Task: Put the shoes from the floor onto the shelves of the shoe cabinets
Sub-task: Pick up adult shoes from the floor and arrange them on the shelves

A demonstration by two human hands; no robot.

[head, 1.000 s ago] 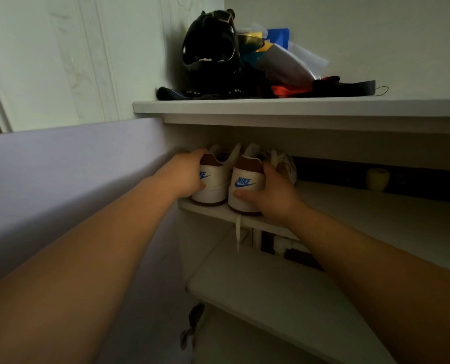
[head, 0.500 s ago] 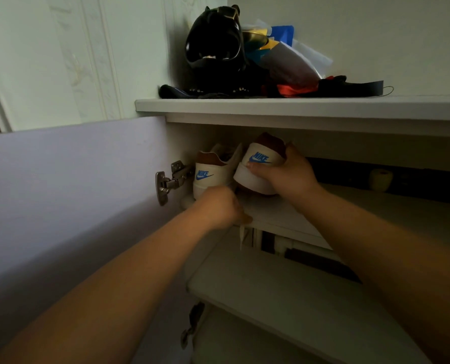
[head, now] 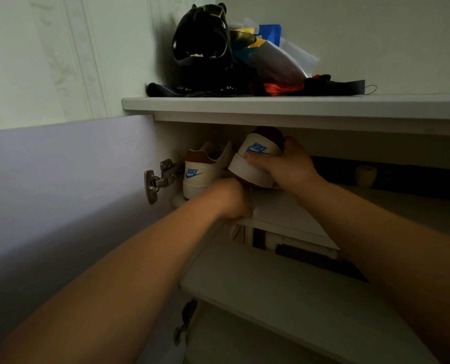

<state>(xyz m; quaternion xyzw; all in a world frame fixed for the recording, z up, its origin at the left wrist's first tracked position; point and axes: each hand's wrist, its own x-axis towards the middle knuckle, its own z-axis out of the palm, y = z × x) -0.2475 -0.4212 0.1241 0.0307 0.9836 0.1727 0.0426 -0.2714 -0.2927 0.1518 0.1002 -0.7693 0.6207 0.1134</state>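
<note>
Two white sneakers with blue logos are on the upper shelf (head: 284,214) of the open shoe cabinet. The left sneaker (head: 197,177) stands flat, heel towards me, against the cabinet's left side. My right hand (head: 289,166) grips the heel of the right sneaker (head: 255,164), which is raised off the shelf and tilted, its heel close under the cabinet top. My left hand (head: 231,200) is curled at the shelf's front edge, pinching a white shoelace (head: 235,229) that hangs just below it.
The cabinet door (head: 61,193) stands open on the left, with a metal hinge (head: 158,179). A lower shelf (head: 284,292) lies beneath. On the cabinet top (head: 271,105) sit a black helmet-like object (head: 202,46) and bags. A small pale object (head: 365,174) stands at the shelf's back right.
My right hand has lifted and tilted the right sneaker's heel. My left hand left the left sneaker and dropped to the shelf's front edge at the hanging lace.
</note>
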